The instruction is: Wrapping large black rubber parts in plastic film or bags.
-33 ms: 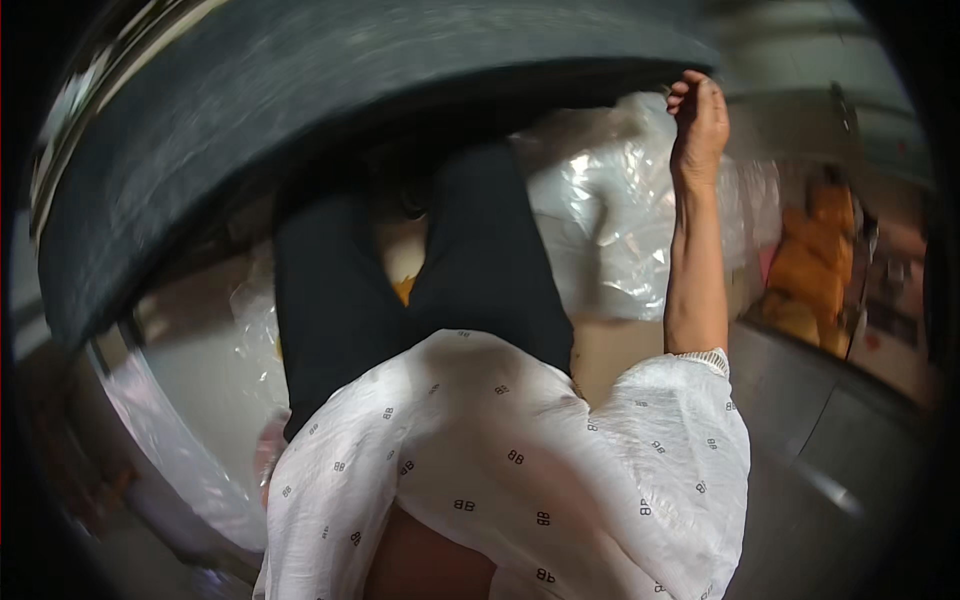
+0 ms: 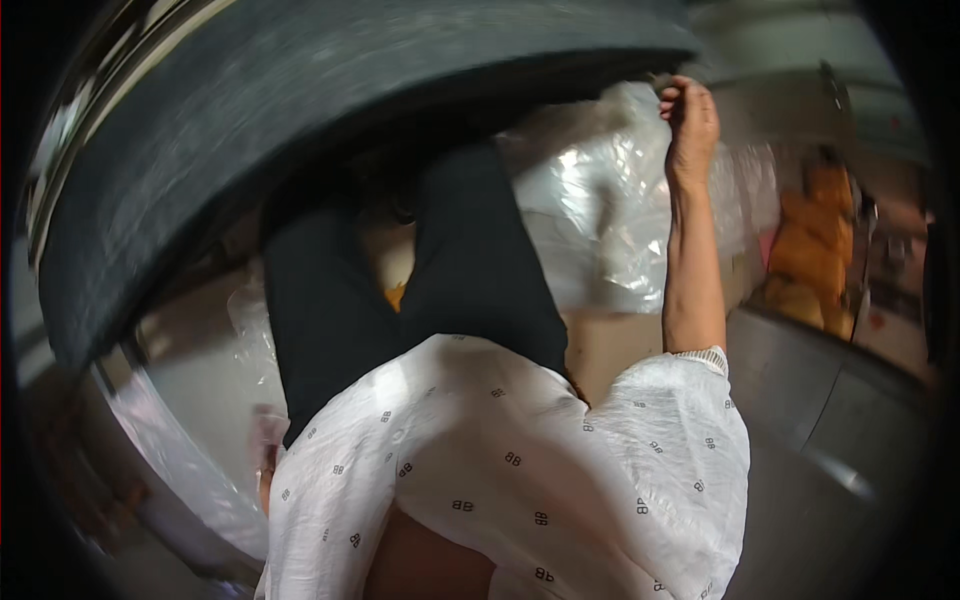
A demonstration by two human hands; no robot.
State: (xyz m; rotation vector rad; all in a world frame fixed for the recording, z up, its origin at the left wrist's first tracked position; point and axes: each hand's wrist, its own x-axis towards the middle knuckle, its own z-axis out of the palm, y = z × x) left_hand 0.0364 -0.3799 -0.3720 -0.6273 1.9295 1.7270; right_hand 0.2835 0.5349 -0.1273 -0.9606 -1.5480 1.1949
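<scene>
Right hand [image 2: 690, 120] is raised at the top right, arm straight up from the white patterned sleeve [image 2: 670, 440], fingers curled in against the lower edge of the big dark tyre [image 2: 330, 110]. The fingers look closed, gripping either the tyre's rim or a fold of the clear plastic sheet [image 2: 600, 200] right under it; can't tell which, too blurred. The tyre arcs across the whole top and left of the view, tread facing the camera, its inner edge running from lower left up to the hand. The plastic sheet is crumpled and shiny, bunched just below the tyre and left of the forearm, touching or nearly touching the wrist. Left hand: not seen, so nothing to say on its grip. The person's black trousers [image 2: 400, 290] fill the middle, legs pointing up toward the tyre, with the white shirt [image 2: 500, 470] covering the lower centre. A bit of orange shows between the legs, unclear what. More clear plastic [image 2: 190, 460] lies at the lower left beside a pale surface. At far right, well apart from the hand, an orange blurred shape [image 2: 815, 240] stands near a grey floor or panel [image 2: 820, 400]; could be another person, too blurred to tell. Whole frame is soft with motion blur, edges dark from the fisheye.
</scene>
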